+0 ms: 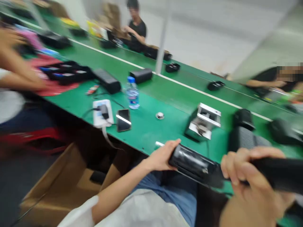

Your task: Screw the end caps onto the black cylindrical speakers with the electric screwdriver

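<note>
A glossy black cylindrical object point(191, 162) lies slantwise over the front edge of the green table point(144, 134). Its left end is gripped by my left hand point(164, 156), thumb on top. At the right, my right hand point(253, 173) has its fingers wrapped round a dark, blurred object point(281, 171) that extends past the frame's right edge. Whether the two dark objects are joined is hard to tell from the blur. Beyond my hands, a black device with a silver metal frame point(209, 115) stands on the table.
A water bottle point(133, 94), a phone point(123, 120), a power strip point(103, 113) and a small round metal part point(159, 116) are on the table. Below left is an open cardboard box point(54, 183). People sit at the left, the far side and the right.
</note>
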`<state>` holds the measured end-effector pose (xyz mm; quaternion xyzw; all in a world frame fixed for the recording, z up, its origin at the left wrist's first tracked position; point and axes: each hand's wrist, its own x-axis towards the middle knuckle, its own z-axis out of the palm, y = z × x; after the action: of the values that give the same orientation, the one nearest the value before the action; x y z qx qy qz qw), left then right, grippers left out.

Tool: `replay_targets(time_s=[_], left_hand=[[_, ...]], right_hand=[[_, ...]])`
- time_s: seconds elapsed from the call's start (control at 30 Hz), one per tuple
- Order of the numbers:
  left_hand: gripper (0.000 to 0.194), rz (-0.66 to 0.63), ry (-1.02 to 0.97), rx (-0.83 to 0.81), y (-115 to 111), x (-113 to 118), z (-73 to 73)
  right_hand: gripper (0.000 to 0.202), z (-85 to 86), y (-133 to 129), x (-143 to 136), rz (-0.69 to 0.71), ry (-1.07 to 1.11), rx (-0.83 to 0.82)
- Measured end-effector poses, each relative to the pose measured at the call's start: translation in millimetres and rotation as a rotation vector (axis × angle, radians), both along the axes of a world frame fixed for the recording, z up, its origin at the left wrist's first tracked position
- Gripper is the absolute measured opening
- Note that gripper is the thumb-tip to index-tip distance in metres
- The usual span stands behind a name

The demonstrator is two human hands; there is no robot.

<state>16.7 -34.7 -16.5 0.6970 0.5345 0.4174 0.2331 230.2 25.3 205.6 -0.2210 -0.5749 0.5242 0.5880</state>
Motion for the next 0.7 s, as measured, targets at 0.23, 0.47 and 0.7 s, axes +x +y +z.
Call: replay_targets(time_s=[0.23, 0.47, 0.7], left_hand=[[0.147, -0.009, 0.026, 0.0, 2.5, -8.3, 3.6], [0.144, 0.007, 0.023, -0.04, -2.5, -6.6, 11.9], [0.141, 0.007, 0.001, -0.063, -2.6, -6.7, 12.3]], right_hand=[[0.019, 35.4, 100.8, -31.5, -0.335, 0.255, 0.345], [0.039, -0.6, 179.6, -69.6, -0.389, 0.059, 0.444], [0.043, -9.3, 181.0, -70.5, -0.324, 0.07, 0.428]])
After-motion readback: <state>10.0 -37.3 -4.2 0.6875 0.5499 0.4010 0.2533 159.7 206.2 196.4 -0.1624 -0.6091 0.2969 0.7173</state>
